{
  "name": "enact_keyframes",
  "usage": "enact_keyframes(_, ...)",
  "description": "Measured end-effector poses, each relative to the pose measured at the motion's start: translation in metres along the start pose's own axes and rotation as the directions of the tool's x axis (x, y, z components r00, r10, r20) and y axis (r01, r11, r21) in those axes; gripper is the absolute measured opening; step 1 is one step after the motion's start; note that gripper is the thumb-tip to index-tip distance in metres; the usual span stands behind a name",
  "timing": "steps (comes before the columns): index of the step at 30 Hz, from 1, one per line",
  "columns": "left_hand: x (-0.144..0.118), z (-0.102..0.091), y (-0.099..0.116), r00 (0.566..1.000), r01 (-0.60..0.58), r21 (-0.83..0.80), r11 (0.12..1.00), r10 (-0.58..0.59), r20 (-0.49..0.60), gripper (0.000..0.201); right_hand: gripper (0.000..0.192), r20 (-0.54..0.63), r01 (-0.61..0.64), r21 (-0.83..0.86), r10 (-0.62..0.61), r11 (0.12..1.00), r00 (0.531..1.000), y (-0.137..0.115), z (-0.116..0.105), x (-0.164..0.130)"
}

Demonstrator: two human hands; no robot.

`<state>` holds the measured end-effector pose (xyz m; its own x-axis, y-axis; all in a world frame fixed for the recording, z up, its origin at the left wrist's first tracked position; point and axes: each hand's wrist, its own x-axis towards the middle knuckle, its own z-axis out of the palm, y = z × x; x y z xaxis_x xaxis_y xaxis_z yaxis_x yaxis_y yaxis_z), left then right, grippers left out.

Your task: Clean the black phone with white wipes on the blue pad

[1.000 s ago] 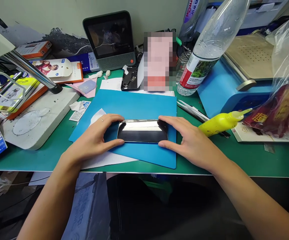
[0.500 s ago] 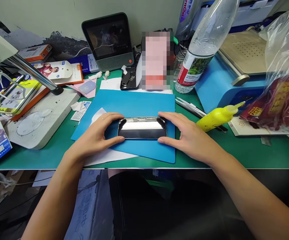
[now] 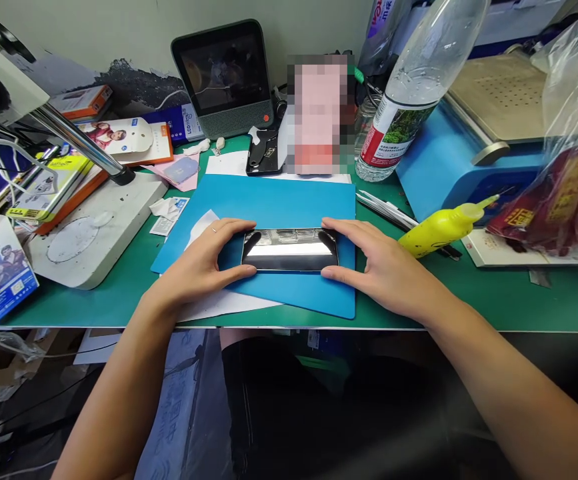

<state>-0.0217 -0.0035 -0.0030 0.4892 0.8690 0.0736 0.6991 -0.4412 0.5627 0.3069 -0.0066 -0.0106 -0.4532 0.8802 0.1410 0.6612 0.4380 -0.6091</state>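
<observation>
Your green worktop (image 3: 469, 303) carries everything here, and the blue mat (image 3: 289, 200) at its near middle is the landmark. Right of the mat stand a blue machine (image 3: 449, 167) and a leaning water bottle (image 3: 413, 87); behind the mat stands a small screen device (image 3: 226, 73); left of it lies a white stand base (image 3: 103, 223).

On the mat's near half lies the smartphone (image 3: 289, 251), flat, its long side across you, glossy face up and catching glare. Your left hand (image 3: 203, 267) clasps its left end, thumb on the near edge and fingers curled over the far corner. Your right hand (image 3: 383, 270) does the same at the right end. Both grips are half closed around the phone's ends, pinching it rather than lifting; it rests on the mat.

Likely trouble: the mat's near edge lies close to the worktop's front lip, so a slip on that slick glass could send the phone toward your lap. Uneven squeezing could skew it on the mat. The yellow squeeze bottle (image 3: 441, 230) lies just right of the mat, nozzle tilted up; a stray elbow could knock it.
</observation>
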Motion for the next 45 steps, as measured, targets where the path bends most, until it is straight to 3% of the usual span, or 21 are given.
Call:
enact_keyframes(9,0.002,0.002,-0.003,0.999,0.044,-0.123,0.991,-0.045,-0.007,0.071,0.075,-0.003,0.025,-0.012,-0.025,1.0,1.0,0.004,0.003,0.001)
enact_keyframes(15,0.0,-0.002,0.002,0.999,0.011,-0.132,0.991,-0.016,-0.036,0.072,0.082,0.007,0.039,-0.044,-0.039,0.998,0.999,0.003,0.002,0.0)
enact_keyframes(19,-0.005,-0.016,0.013,0.967,-0.061,-0.134,0.989,0.025,-0.255,0.049,0.081,0.002,0.04,-0.054,-0.04,0.998,0.999,0.001,0.002,-0.001)
enact_keyframes(22,-0.011,-0.025,0.013,0.93,0.026,0.015,1.0,-0.019,-0.367,0.035,0.077,-0.003,0.046,-0.06,-0.046,0.997,0.999,0.002,0.002,-0.001)
enact_keyframes(26,-0.018,-0.023,-0.001,0.947,0.161,0.198,0.967,-0.094,-0.309,0.032,0.075,-0.001,0.064,-0.066,-0.064,0.996,0.998,0.004,0.004,0.0)
enact_keyframes(29,-0.018,-0.015,-0.011,0.956,0.194,0.249,0.949,-0.126,-0.266,0.03,0.076,0.0,0.073,-0.066,-0.074,0.995,0.997,0.005,0.004,0.0)
enact_keyframes(33,-0.013,-0.01,-0.011,0.951,0.184,0.253,0.95,-0.107,-0.291,0.026,0.077,0.001,0.077,-0.07,-0.077,0.995,0.997,0.005,0.004,0.0)
enact_keyframes(39,-0.013,-0.014,0.007,0.952,0.101,0.162,0.982,-0.048,-0.303,0.022,0.075,-0.01,0.091,-0.066,-0.092,0.994,0.996,0.006,0.005,0.0)
enact_keyframes(45,-0.011,-0.005,0.018,0.981,0.027,0.216,0.976,0.015,-0.193,0.022,0.076,-0.015,0.095,-0.07,-0.097,0.993,0.995,0.006,0.005,-0.001)
